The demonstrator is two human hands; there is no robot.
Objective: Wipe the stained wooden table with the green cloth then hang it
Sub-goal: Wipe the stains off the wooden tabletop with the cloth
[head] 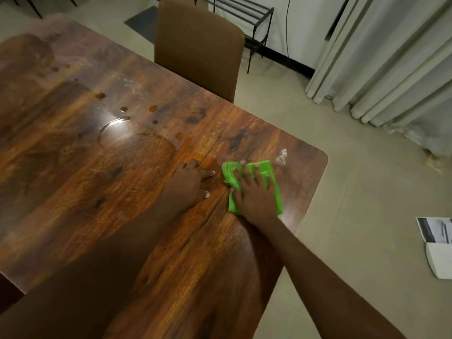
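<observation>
A folded green cloth [263, 168] lies flat on the wooden table [110, 167] near its right corner. My right hand [254, 196] presses down on the cloth with fingers spread over it. My left hand [189, 182] rests flat on the bare wood just left of the cloth, holding nothing. Brown liquid drops and a wet puddle [122, 128] mark the table's middle. A whitish smear [281, 156] sits just beyond the cloth.
A brown chair [198, 50] stands pushed against the table's far edge. A black metal rack [247, 18] stands by the wall behind it. Pale curtains [391, 64] hang at the right. A paper or booklet [437, 245] lies on the floor at the right.
</observation>
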